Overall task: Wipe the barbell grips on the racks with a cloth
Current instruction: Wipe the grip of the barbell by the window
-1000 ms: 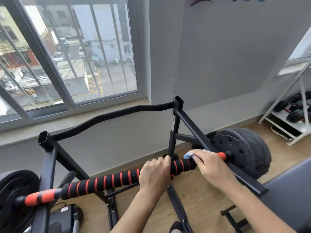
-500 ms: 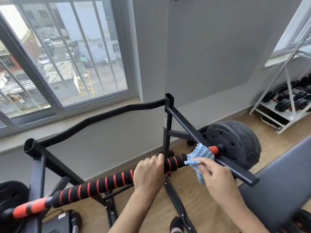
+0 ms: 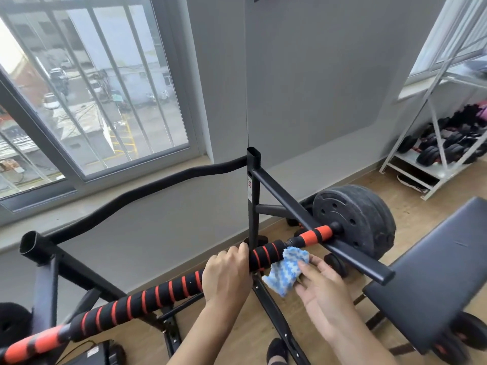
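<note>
Head view looks down on a barbell (image 3: 158, 293) with a black-and-red foam grip, lying across a black rack (image 3: 253, 196) from 8 o'clock to 2 o'clock. Left hand (image 3: 226, 275) is wrapped around the grip, likely to stop the bar rolling. Right hand (image 3: 320, 285), at 4 o'clock of it and just beside, pinches a blue-and-white cloth (image 3: 287, 271) between thumb and fingers, its top edge against the foam, seemingly bunched for a fresh wipe toward the weight plate (image 3: 355, 219)
</note>
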Motion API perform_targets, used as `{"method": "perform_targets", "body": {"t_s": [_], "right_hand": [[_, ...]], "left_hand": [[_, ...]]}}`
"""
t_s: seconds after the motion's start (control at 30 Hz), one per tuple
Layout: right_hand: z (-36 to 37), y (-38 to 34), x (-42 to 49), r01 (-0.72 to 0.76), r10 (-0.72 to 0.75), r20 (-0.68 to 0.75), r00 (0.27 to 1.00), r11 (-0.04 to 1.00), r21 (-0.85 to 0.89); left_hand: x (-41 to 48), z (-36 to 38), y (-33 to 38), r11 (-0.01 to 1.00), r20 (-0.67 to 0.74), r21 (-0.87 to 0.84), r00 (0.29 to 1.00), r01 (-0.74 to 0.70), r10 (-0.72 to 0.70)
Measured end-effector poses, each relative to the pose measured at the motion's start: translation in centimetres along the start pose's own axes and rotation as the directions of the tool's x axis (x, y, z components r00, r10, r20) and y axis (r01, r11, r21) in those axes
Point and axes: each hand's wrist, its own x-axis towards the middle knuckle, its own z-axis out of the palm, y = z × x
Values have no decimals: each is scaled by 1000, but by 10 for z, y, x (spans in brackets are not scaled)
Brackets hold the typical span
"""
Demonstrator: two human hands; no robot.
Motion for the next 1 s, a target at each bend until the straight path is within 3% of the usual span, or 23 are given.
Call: {"method": "perform_targets", "body": {"t_s": [0.33, 0.5, 0.6, 0.67, 0.73, 0.8, 0.83, 0.9, 0.93, 1.0], "right_hand": [[10, 11, 32, -96, 99, -77, 992, 994, 44], [-3, 4, 10, -19, 16, -69, 997, 999, -49], [-7, -25, -13, 153, -160, -22, 987, 969, -194], [-1, -52, -22, 374, -391, 54, 919, 821, -431], [5, -74, -21, 578, -598, 251, 761, 450, -681], [1, -74, 1, 631, -612, 474, 633, 53, -774], [-4, -67, 17, 612, -547, 544, 637, -71, -788], [-21, -40, 48, 569, -369, 609, 702, -224, -791], [-28, -27, 59, 576, -321, 645, 694, -290, -764], [-31, -16, 70, 591, -321, 668, 672, -310, -744]], "left_hand": [[-1, -2, 0, 1000, -7, 0, 1000, 0, 0], [0, -3, -2, 1000, -14, -5, 1000, -14, 13], [0, -4, -1, 1000, -13, -1, 1000, -2, 2], [1, -3, 0, 1000, -6, 7, 1000, -1, 1], [0, -2, 0, 1000, -22, 6, 1000, -4, 5], [-1, -4, 0, 1000, -36, 3, 999, -8, 8], [0, -4, 0, 1000, -40, -3, 999, -9, 9], [-1, -4, -1, 1000, -49, -11, 999, -12, 11], [-1, -4, -1, 1000, -53, -13, 999, -15, 15], [-2, -5, -2, 1000, -60, -12, 998, -22, 22]]}}
